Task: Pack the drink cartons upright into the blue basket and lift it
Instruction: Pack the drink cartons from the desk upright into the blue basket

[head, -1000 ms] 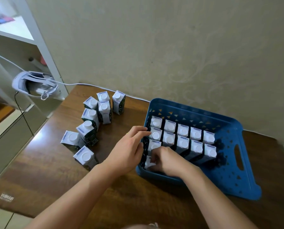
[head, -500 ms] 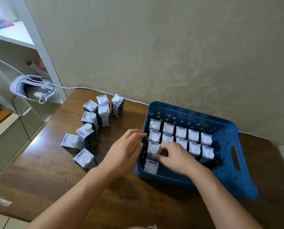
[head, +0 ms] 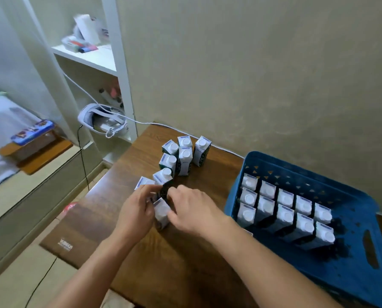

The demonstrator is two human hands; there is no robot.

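We are standing at the dark brown wooden counter (head: pixel 185 252), both hands working the loose cartons left of the blue plastic basket (head: pixel 361 258). Our left hand (head: pixel 134 214) and right hand (head: pixel 194 210) are closing from either side on one small white-topped drink carton (head: pixel 161 213), fingers wrapped against its sides; it is standing tilted between the palms, touching both. A second carton (head: pixel 144 182) is showing just past the left fingertips, and we cannot tell whether the hand is touching it.

Beyond the hands, a cluster of upright cartons with round white caps (head: pixel 183 156) is sitting on the counter near the wall. The basket is resting on the counter at the right, near the right forearm. Inside it, rows of upright cartons (head: pixel 285 210) are filling the left and middle part, packed close together. The basket's slot handle (head: pixel 371 247) is facing right.
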